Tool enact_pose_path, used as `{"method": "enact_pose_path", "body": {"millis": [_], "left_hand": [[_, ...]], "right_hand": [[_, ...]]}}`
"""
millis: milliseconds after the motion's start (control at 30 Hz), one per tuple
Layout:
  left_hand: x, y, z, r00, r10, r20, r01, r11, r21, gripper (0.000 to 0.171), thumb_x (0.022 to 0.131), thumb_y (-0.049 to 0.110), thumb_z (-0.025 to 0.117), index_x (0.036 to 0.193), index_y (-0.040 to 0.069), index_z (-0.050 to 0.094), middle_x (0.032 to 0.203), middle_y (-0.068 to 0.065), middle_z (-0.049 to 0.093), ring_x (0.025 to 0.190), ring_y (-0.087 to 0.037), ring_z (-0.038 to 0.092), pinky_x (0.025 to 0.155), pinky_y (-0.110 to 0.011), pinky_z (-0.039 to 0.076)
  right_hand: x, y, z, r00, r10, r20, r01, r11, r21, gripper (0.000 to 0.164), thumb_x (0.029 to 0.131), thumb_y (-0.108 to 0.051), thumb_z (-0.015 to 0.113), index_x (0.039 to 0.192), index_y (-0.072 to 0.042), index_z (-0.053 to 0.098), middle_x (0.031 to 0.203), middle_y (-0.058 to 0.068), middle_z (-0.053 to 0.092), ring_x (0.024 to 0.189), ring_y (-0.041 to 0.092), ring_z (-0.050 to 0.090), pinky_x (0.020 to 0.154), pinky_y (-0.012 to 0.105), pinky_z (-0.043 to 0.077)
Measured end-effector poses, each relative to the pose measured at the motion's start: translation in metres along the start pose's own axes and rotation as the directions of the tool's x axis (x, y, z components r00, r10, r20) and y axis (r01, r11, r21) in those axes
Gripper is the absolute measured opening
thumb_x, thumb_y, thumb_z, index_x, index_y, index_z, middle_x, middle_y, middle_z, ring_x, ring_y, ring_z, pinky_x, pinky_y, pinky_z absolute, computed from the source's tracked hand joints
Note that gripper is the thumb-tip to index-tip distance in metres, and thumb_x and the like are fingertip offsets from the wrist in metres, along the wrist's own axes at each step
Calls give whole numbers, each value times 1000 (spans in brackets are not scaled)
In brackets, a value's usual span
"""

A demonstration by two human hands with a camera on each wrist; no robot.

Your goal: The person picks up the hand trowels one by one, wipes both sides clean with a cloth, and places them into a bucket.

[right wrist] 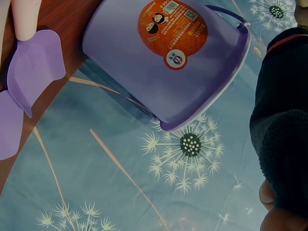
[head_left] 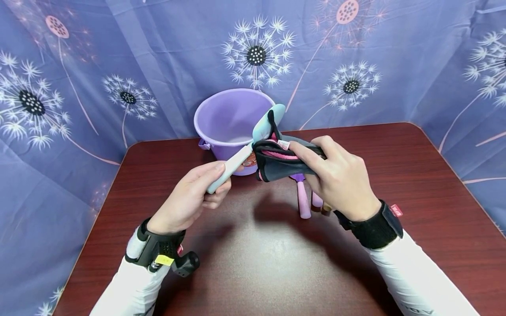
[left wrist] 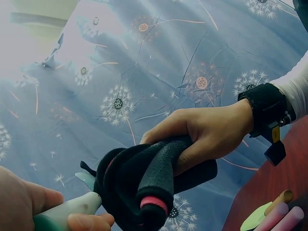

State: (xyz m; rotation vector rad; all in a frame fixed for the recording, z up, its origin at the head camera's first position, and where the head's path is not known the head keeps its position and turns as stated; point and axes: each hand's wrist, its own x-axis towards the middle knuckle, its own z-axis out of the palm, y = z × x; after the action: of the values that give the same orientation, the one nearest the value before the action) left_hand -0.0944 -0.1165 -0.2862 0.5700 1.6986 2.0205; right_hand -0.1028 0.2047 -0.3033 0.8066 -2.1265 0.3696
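My left hand (head_left: 193, 191) pinches the pale handle of a light-blue toy shovel (head_left: 233, 167), thumb on top. The shovel tilts up to the right. Its blade stands beside and partly behind a dark grey cloth item (head_left: 284, 170) with black edging, pink lining and a small white tag. My right hand (head_left: 341, 177) grips this folded cloth from the right, fingers across its upper side. Both things are held up above the table, and they overlap in the head view. In the left wrist view the cloth (left wrist: 130, 178) hides most of the blade.
A purple bucket (head_left: 229, 114) with an orange label stands behind the hands near the table's back edge. Purple shovels with pink handles (head_left: 303, 199) lie on the dark red table (head_left: 158, 175), partly beneath my right hand. A blue dandelion-print curtain (head_left: 170, 66) hangs around the table.
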Motion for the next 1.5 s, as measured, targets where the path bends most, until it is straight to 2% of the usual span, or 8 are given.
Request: {"method": "enact_pose_path", "body": {"millis": [300, 367, 600, 733, 867, 1033, 1300, 1500], "left_hand": [[-1, -1, 0, 1000, -7, 8, 7, 1000, 0, 33, 117, 28, 39, 106, 2, 55, 75, -3, 38, 59, -13, 24, 54, -28, 16], [-2, -1, 1, 1000, -8, 9, 8, 1000, -2, 32, 117, 28, 39, 113, 2, 58, 76, -3, 38, 60, -13, 24, 54, -29, 16], [-3, -1, 1, 1000, -3, 24, 3, 1000, 4, 32, 117, 26, 39, 120, 6, 63, 77, -3, 39, 60, -13, 24, 55, -29, 16], [-4, -2, 1, 1000, 1, 27, -1, 1000, 18, 31, 117, 26, 39, 115, 6, 62, 77, -4, 39, 60, -14, 23, 55, -29, 16], [-3, -3, 1, 1000, 3, 24, -4, 1000, 31, 31, 117, 24, 40, 100, 3, 55, 76, -4, 38, 59, -14, 22, 55, -30, 15], [-1, -3, 3, 1000, -10, -19, 12, 997, 80, 34, 116, 22, 42, 89, 2, 46, 75, -4, 40, 60, -13, 25, 56, -28, 18], [0, -3, 6, 997, -3, -76, 19, 978, 208, 33, 115, 24, 47, 92, 0, 51, 75, -4, 42, 60, -14, 28, 56, -27, 23], [1, -4, 6, 996, -3, -87, 23, 971, 239, 31, 115, 26, 47, 97, 2, 56, 76, -5, 43, 60, -14, 30, 56, -26, 25]], "right_hand": [[0, 6, -4, 997, 66, -48, -67, 998, -21, 42, 99, -14, 60, 140, -19, 69, 109, 19, 63, 76, 36, 65, 46, 53, 50], [0, 8, -4, 994, 90, -57, -91, 995, -27, 44, 99, -12, 60, 141, -21, 68, 109, 19, 63, 78, 36, 66, 46, 54, 50], [-1, 13, -6, 978, 189, -86, -194, 980, -43, 45, 98, -13, 63, 141, -25, 68, 106, 18, 61, 72, 34, 62, 48, 54, 49], [-1, 15, -7, 966, 242, -91, -247, 968, -47, 46, 97, -12, 64, 141, -25, 68, 106, 18, 60, 72, 34, 63, 49, 55, 49], [-1, 16, -8, 954, 283, -95, -288, 957, -46, 46, 96, -12, 65, 140, -25, 69, 107, 17, 61, 74, 34, 64, 51, 57, 49], [-2, 17, -10, 943, 318, -93, -324, 945, -53, 48, 94, -12, 65, 140, -24, 69, 106, 17, 61, 74, 35, 64, 52, 59, 49], [-2, 17, -13, 943, 327, -65, -332, 941, -70, 49, 93, -12, 63, 141, -22, 68, 107, 17, 60, 75, 36, 64, 52, 59, 49], [-1, 15, -14, 944, 318, -89, -323, 945, -51, 48, 94, -13, 64, 140, -24, 69, 107, 17, 61, 73, 34, 64, 51, 59, 48]]}}
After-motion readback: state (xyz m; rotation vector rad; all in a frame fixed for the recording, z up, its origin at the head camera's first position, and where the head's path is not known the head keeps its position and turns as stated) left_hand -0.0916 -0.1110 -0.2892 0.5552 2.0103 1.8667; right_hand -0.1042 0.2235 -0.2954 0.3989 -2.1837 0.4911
